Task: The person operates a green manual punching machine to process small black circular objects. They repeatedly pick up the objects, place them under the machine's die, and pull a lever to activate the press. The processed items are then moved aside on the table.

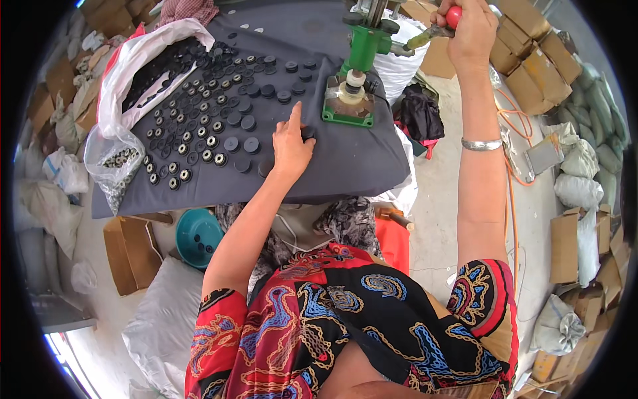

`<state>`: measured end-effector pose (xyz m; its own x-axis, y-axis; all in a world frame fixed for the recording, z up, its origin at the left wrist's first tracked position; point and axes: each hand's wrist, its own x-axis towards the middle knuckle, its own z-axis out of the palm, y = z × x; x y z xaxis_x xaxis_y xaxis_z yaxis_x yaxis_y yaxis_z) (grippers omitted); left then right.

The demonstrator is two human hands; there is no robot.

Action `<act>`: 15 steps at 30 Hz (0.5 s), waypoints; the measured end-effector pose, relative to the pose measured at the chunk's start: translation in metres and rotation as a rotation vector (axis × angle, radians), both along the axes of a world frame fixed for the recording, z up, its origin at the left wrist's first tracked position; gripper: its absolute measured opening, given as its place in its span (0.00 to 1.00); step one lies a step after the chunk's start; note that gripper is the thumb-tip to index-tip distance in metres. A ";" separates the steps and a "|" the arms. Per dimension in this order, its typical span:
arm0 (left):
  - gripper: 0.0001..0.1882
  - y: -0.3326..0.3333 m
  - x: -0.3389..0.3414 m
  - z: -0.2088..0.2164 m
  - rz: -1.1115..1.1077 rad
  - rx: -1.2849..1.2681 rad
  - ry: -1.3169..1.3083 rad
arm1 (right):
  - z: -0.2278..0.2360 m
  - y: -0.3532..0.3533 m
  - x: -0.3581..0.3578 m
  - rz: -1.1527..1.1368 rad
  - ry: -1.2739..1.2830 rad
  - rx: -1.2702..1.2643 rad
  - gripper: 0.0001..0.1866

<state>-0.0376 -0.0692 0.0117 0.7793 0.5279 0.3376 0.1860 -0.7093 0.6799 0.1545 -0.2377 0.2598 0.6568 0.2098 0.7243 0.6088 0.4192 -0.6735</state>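
Note:
My left hand (291, 147) is low over the dark cloth, its index finger stretched toward the far side and its other fingers partly hidden. A round black cap (308, 133) shows between the index finger and thumb; I cannot tell whether they touch it. Around this hand lie several black caps (251, 144) and black rings with pale metal centres (211, 141). High on the right, my right hand (470, 33) is closed round the red-knobbed lever (425, 36) of a green hand press (362, 50). The press stands at the table's right end, with a white piece (355, 78) at its centre.
An open white bag (109, 100) of black parts lies on the cloth-covered table (332, 176), beside a clear bag of metal rings (118, 161). Below are a teal basin (198, 237) and a cardboard box (131, 256). An orange hose (512, 206) crosses the floor at right.

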 end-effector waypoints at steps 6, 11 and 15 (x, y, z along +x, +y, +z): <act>0.48 0.001 0.000 0.005 0.026 0.023 0.084 | -0.001 -0.001 0.003 -0.007 -0.036 -0.020 0.11; 0.48 0.001 -0.002 0.002 0.031 0.008 0.062 | -0.002 -0.001 0.005 0.017 0.004 0.004 0.11; 0.49 0.003 0.000 0.001 0.023 -0.005 0.019 | -0.001 0.000 0.004 -0.008 0.040 0.021 0.11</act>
